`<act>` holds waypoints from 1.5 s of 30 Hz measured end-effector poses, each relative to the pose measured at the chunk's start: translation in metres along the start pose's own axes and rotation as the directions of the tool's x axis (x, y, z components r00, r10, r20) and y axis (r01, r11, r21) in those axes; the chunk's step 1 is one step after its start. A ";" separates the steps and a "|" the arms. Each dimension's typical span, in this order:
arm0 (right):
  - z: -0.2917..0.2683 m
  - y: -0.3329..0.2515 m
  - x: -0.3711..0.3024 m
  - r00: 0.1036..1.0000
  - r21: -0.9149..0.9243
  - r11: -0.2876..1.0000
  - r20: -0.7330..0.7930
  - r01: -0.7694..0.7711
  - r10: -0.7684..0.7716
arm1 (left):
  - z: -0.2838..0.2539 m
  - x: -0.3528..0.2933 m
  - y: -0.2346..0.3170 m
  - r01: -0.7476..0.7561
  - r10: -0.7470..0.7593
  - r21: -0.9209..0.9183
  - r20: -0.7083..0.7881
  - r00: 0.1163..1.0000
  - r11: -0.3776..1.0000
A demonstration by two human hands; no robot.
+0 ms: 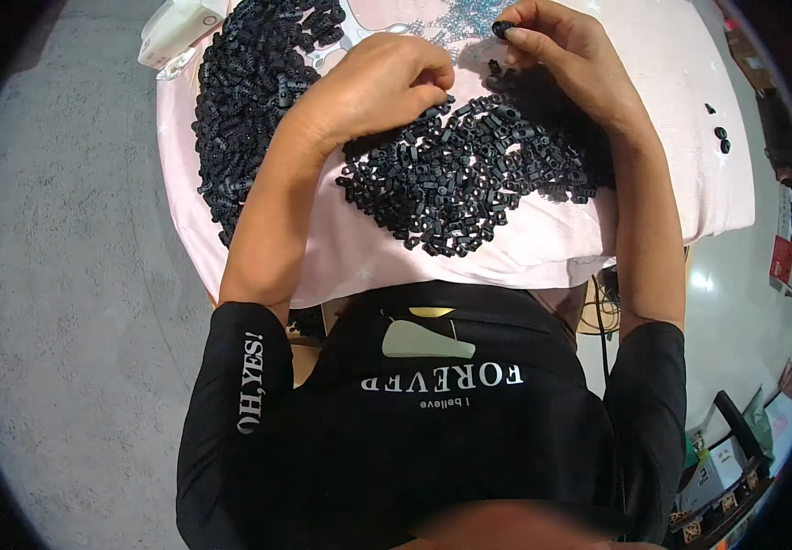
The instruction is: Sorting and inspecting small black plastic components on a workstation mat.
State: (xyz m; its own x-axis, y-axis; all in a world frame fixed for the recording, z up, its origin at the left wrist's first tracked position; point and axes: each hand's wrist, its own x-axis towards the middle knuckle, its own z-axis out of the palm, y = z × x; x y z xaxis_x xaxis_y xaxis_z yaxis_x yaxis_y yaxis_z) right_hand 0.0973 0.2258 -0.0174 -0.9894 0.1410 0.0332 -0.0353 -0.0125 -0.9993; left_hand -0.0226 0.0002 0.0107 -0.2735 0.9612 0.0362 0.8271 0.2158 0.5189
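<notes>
My right hand [572,57] is raised over the far side of the table, thumb and fingers pinching a small black plastic part [502,29]. Closer to the middle, my left hand [382,84] has its fingers curled together at the far edge of a pile of small black plastic pieces [442,183]. Whatever lies between the left fingertips is too small and too hidden to name. Left of that arm a heap of larger black ribbed parts [240,119] covers the table's side. Tiny shiny clear-blue pieces [469,20] are spread at the far edge, between my hands.
A pink cloth [671,183] covers the table. A white box [181,32] stands at its far left corner. A few loose black pieces [722,139] lie on the right. Cables [602,307] hang below the front edge. Bags and boxes [726,458] crowd the floor at right.
</notes>
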 end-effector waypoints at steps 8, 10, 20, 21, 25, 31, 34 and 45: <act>0.000 -0.001 -0.002 1.000 0.067 0.997 0.009 -0.025 0.025 | 0.014 0.005 0.005 0.043 -0.035 0.099 -0.072 0.997 0.994; 0.001 -0.003 -0.001 1.000 0.047 0.998 0.005 -0.028 0.028 | 0.017 0.004 0.001 0.019 0.001 0.136 -0.150 0.989 0.991; -0.002 0.003 0.002 0.999 0.066 0.997 0.024 -0.026 0.024 | 0.014 0.003 0.009 0.033 -0.024 0.119 -0.069 0.997 0.992; -0.002 0.003 0.002 0.999 0.051 0.998 0.029 -0.023 0.022 | 0.014 0.003 0.009 0.041 -0.034 0.121 -0.055 0.998 0.992; -0.002 0.004 0.001 0.999 0.049 0.998 0.035 -0.036 0.034 | 0.018 0.004 0.010 -0.018 0.035 0.169 -0.096 0.995 0.985; 0.001 -0.002 -0.001 0.998 0.063 0.997 0.049 -0.035 0.032 | 0.018 0.010 0.012 -0.080 0.007 -0.179 -0.375 0.927 0.981; 0.003 -0.005 -0.001 0.996 0.055 0.996 0.058 -0.068 0.065 | 0.006 0.012 0.038 0.020 -0.193 -0.536 -0.270 0.943 0.844; 0.003 -0.006 -0.002 0.992 0.115 0.989 0.097 -0.096 0.085 | 0.029 0.020 0.015 -0.184 -0.063 -0.534 -0.410 0.910 0.825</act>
State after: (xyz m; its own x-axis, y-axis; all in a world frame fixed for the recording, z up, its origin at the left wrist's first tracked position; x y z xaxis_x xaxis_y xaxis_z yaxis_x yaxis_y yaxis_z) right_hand 0.0996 0.2230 -0.0112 -0.9978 0.0426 -0.0501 0.0437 -0.1400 -0.9892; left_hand -0.0015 0.0276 -0.0061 -0.5026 0.7902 0.3507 0.4705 -0.0903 0.8778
